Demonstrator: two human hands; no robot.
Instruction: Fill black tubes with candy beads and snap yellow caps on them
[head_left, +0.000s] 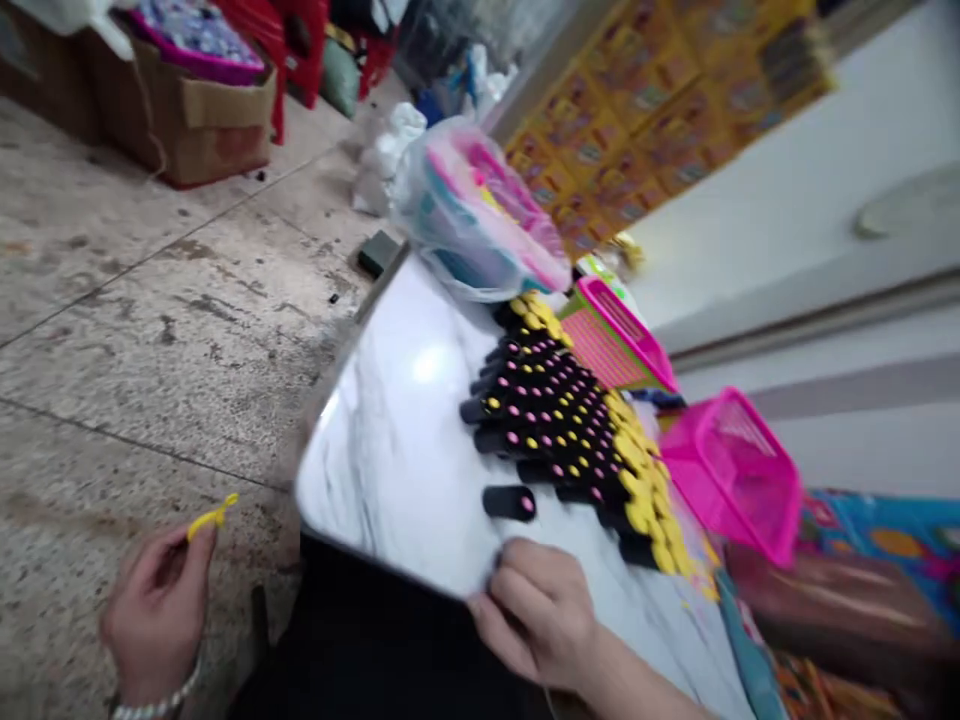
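Observation:
My left hand (159,610) is off the table at the lower left, over the floor. Its thumb and forefinger pinch a thin yellow plastic piece (214,517) with a curled end. My right hand (541,612) is closed at the front edge of the white marbled table (390,440); whatever its curled fingers hold is hidden. Just beyond it lies a single black cylinder with a pink tip (508,502). Further back, many similar black cylinders (555,410) with pink or yellow tips lie in rows, bordered by yellow flower-shaped pieces (637,470).
A bag-wrapped pink and blue basket (480,215) stands at the table's far end. Pink baskets (731,475) line the right side. Yellow printed boxes (637,100) are stacked behind. A cardboard box (217,130) and red stools (300,50) are on the speckled floor.

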